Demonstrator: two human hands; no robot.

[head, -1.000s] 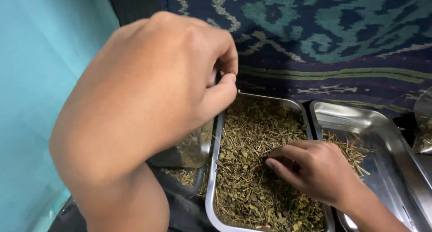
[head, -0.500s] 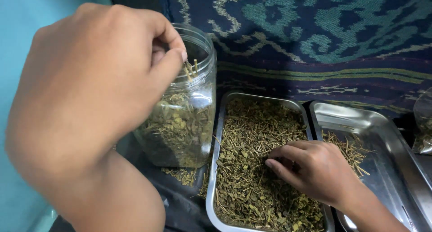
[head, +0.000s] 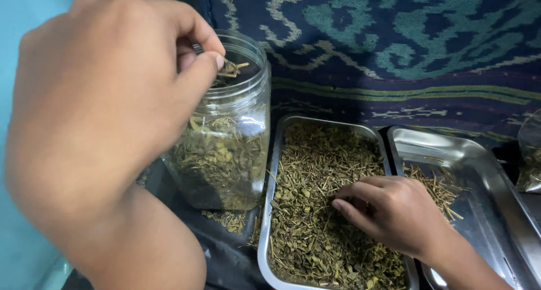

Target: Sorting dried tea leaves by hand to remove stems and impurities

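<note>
My left hand (head: 107, 98) is raised close to the camera, its thumb and fingers pinching a few dried leaf bits (head: 230, 69) over the mouth of a clear plastic jar (head: 236, 138). The jar stands upright and is about half full of dried green leaf pieces. To its right lies a steel tray (head: 269, 211) heaped with dried leaves and thin stems. My right hand (head: 389, 211) rests palm down in that tray, fingers curled into the herb pile.
A second steel tray (head: 479, 172) on the right holds a small scatter of thin stems. A clear plastic bag (head: 531, 155) sits at the right edge. A dark patterned cloth (head: 394, 48) lies behind. A turquoise surface (head: 22, 239) runs along the left.
My left hand moved left from above the tray to over the jar's mouth, uncovering the jar, and still pinches leaf bits. My right hand stayed in the tray.
</note>
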